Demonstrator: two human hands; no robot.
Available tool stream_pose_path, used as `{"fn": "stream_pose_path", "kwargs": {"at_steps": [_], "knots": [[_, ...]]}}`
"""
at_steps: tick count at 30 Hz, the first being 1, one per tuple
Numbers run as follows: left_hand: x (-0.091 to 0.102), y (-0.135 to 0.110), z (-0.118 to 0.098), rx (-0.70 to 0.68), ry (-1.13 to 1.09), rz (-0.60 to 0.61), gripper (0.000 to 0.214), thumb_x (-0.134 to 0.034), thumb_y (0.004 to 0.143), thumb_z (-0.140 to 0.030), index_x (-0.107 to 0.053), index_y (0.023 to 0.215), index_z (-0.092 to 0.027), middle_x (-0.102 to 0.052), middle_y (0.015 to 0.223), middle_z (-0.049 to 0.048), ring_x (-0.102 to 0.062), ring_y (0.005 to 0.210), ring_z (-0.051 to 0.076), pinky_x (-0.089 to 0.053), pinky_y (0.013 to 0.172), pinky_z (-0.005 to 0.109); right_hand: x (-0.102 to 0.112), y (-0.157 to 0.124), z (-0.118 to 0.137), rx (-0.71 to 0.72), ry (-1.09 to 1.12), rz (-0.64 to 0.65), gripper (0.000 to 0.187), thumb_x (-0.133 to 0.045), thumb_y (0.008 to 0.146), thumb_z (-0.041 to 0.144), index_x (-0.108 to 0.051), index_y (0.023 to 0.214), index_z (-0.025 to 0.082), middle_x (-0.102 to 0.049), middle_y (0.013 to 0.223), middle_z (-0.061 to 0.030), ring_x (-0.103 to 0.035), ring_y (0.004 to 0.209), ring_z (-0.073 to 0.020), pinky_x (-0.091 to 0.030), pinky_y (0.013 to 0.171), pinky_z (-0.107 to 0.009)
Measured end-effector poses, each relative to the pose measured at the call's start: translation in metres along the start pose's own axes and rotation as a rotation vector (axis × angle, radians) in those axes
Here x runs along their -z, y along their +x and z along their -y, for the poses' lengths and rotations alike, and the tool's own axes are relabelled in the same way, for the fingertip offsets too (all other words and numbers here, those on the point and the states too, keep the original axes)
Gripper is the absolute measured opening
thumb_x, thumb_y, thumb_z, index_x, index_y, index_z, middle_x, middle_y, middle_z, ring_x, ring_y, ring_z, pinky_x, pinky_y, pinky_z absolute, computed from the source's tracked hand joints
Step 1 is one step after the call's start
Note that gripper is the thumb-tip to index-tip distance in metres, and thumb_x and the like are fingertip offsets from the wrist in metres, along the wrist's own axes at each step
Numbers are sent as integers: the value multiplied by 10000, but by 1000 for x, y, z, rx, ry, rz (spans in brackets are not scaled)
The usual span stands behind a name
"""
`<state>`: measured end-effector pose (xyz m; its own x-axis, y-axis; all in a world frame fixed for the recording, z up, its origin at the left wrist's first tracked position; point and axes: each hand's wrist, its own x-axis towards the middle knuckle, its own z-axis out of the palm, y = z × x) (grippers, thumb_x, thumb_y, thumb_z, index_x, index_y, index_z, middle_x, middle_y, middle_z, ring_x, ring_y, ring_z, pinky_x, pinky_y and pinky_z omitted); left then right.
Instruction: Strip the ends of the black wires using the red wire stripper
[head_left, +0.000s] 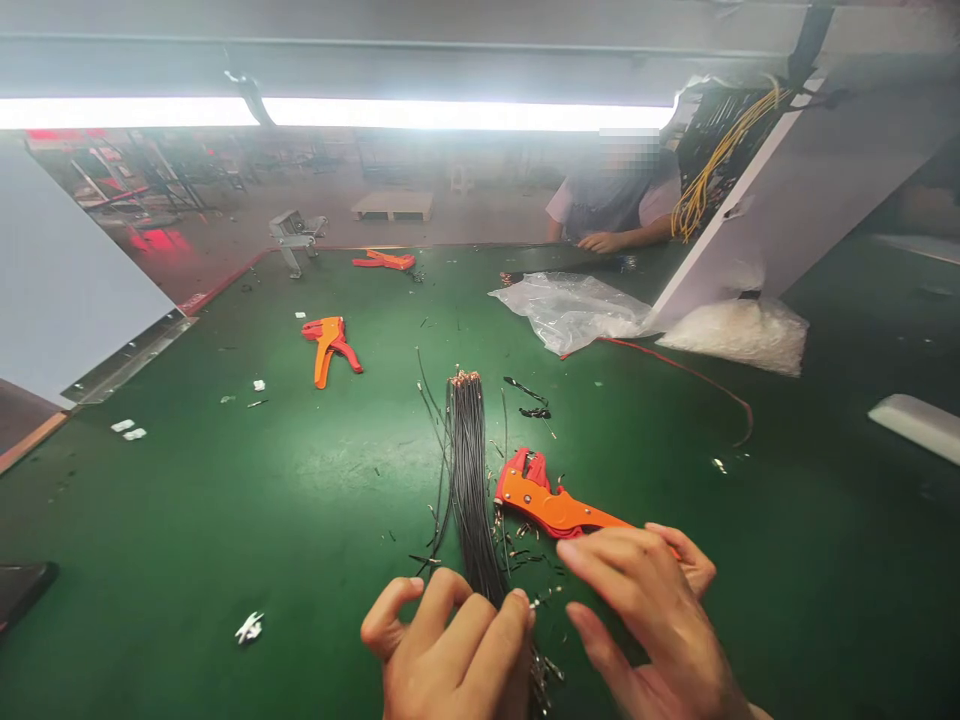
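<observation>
A bundle of black wires (469,470) with bare copper ends lies lengthwise on the green table. My left hand (454,650) is closed over its near part, fingers curled; what lies under the palm is hidden. Just right of the bundle is an orange and red wire stripper (551,505), its jaws pointing at the wires. Its handle runs into my right hand (652,610), where the rear fingers wrap around it, while thumb and index finger are apart. Loose black wires (433,415) and small stripped scraps (525,550) lie about the bundle.
Two more wire strippers, one nearer (330,348) and one farther (386,260), lie on the table (187,480). Clear plastic bags (574,308) sit at the back right beside a slanted white panel (750,200). A co-worker (615,205) is across the table. Yellow wires (720,150) hang at upper right.
</observation>
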<state>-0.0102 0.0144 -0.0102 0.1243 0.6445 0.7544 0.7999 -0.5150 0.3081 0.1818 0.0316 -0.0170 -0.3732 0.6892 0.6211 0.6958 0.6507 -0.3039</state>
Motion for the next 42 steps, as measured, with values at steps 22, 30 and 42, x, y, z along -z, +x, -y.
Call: {"fn": "stream_pose_path", "kwargs": {"at_steps": [22, 30, 42], "knots": [[12, 5, 9, 90, 36, 21, 140, -652, 888, -56, -706, 872, -184, -600, 528, -95, -578, 534, 122, -251, 829, 418, 19, -23, -46, -62, -390, 349, 1034, -896, 593, 533, -455, 1435, 128, -702, 1102, -147, -716, 909, -310, -648, 695, -410], [13, 5, 9, 114, 54, 19, 144, -640, 898, -78, -703, 866, -204, -603, 537, -101, -587, 542, 113, -256, 834, 408, 39, 7, -52, -435, -65, 533, 366, -553, 671, 137, -624, 1012, 250, -690, 824, -6, -672, 684, -219, -588, 610, -369], [18, 15, 4, 132, 130, -37, 154, -637, 899, -84, -698, 845, -215, -565, 510, -107, -579, 480, 105, -261, 801, 407, 9, 13, 8, -972, 1727, 588, 301, -667, 740, 321, -705, 984, 148, -633, 933, -77, -585, 866, -215, -459, 836, -355]]}}
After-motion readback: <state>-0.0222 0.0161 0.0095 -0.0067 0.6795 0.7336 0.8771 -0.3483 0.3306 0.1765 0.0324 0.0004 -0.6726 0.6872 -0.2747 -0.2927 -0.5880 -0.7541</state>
